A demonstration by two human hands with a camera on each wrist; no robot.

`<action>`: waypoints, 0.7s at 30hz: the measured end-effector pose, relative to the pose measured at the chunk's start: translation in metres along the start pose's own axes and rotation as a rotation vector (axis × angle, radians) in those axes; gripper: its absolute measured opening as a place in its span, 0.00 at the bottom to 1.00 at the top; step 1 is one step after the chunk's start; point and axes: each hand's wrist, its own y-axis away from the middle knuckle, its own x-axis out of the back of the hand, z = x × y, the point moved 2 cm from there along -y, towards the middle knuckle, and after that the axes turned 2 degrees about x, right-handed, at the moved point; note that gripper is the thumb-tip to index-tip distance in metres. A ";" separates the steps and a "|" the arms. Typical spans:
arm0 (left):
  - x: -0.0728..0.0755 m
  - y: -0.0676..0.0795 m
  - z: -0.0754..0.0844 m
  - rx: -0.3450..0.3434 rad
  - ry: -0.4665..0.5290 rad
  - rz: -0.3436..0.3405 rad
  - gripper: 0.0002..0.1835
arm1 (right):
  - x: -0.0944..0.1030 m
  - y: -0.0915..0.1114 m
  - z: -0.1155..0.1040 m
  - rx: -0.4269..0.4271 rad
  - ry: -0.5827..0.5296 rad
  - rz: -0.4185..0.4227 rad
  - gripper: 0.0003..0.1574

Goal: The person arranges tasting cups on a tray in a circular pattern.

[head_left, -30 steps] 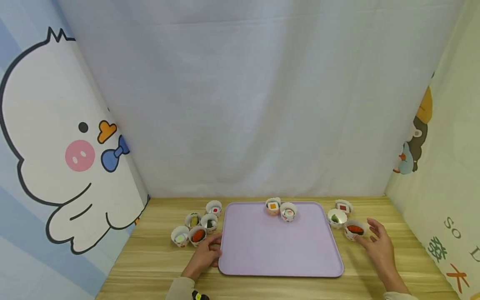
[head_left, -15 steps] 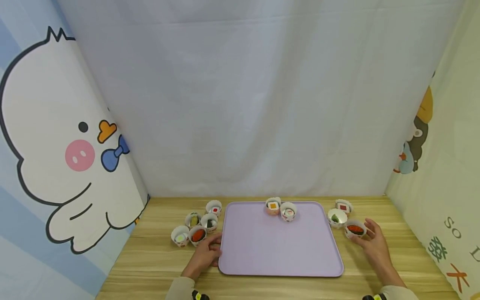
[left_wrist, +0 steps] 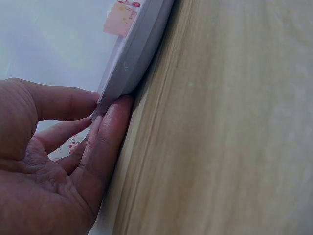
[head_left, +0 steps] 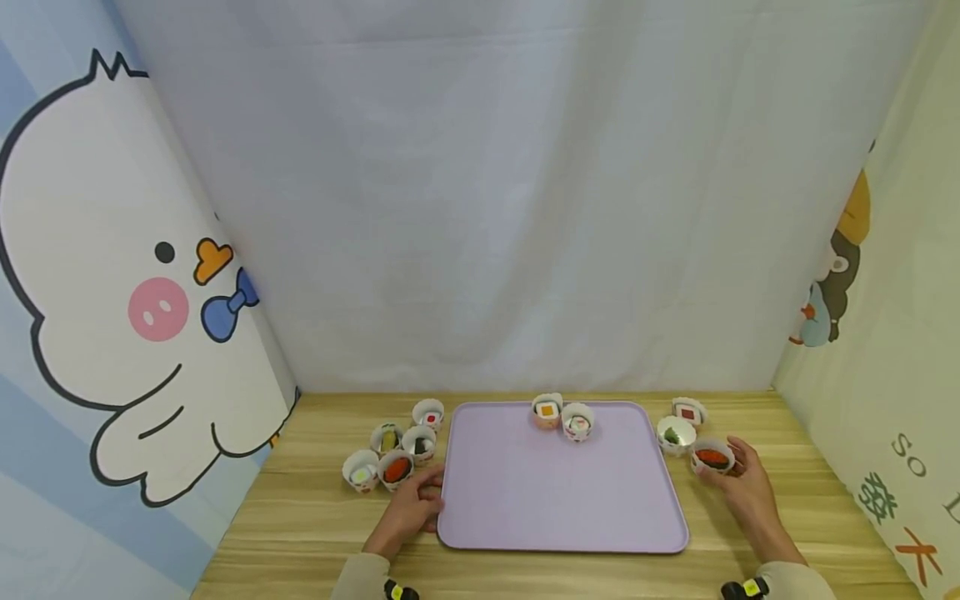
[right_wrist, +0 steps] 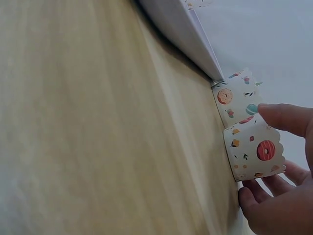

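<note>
On the table lies a lilac tray (head_left: 562, 492). My left hand (head_left: 408, 510) pinches its left edge; in the left wrist view the thumb (left_wrist: 73, 104) is at the rim and the fingers are tucked under it. To the right of the tray, my right hand (head_left: 752, 492) grips a white paper baking cup (right_wrist: 254, 149) printed with doughnuts, thumb on one side and fingers on the other. Inside that cup sits a sushi piece with red-orange topping (head_left: 712, 459). The cup still stands on the table beside another paper cup (right_wrist: 237, 98).
Two cups, one with an orange-topped piece (head_left: 547, 412) and one with a pale roll (head_left: 577, 423), stand at the tray's back edge. Several filled cups (head_left: 396, 470) cluster left of the tray. A cup with a dark red piece (head_left: 687, 412) stands back right. Curtains enclose the table.
My right hand has moved left to the cup with the red-orange piece and closed its thumb and fingers around it. The left hand has stayed at the tray's edge.
</note>
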 end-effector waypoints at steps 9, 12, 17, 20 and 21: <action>0.000 0.001 0.002 -0.003 -0.007 0.000 0.33 | -0.003 -0.005 0.001 0.000 0.011 -0.013 0.55; 0.000 0.001 0.002 -0.004 -0.009 0.001 0.33 | -0.003 -0.007 0.002 -0.006 0.021 -0.003 0.54; -0.001 0.002 0.002 -0.006 -0.012 -0.002 0.33 | -0.002 -0.008 0.004 -0.009 0.054 0.029 0.51; -0.001 0.002 0.002 -0.004 -0.013 0.000 0.33 | -0.002 -0.007 0.004 -0.012 0.070 0.039 0.50; -0.001 0.002 0.002 -0.004 -0.015 0.001 0.33 | -0.001 -0.007 0.004 -0.012 0.072 0.041 0.50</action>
